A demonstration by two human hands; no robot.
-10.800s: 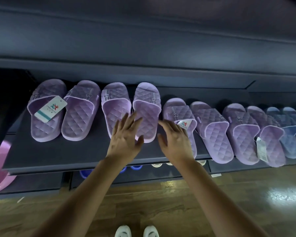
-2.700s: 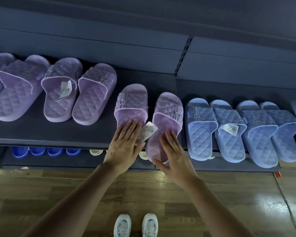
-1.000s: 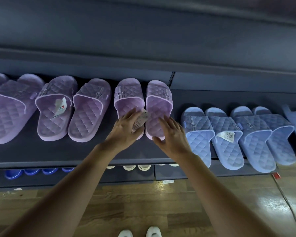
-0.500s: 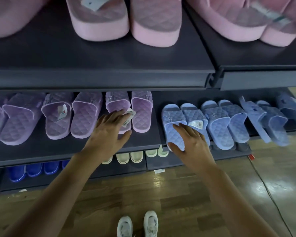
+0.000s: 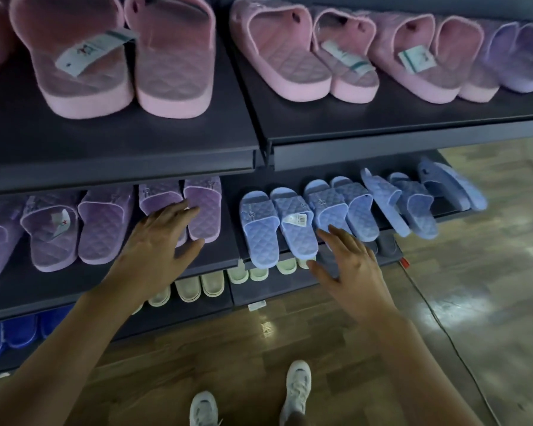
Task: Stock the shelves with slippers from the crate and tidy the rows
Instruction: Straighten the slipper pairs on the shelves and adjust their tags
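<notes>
Purple slippers (image 5: 204, 216) lie beneath the left hand (image 5: 160, 241).

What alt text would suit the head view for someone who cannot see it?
A person's left hand rests on a purple slipper on the middle shelf; the right hand is open in front of the blue slippers. Pink slippers line the shelf above.

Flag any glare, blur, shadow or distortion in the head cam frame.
Head view: bright glare patches on the wooden floor at right; pink slippers on the upper shelf look soft and smeared; purple slippers sit dim in that shelf's shadow; the shelf edge tilts and bows, which is wide-angle distortion.
</notes>
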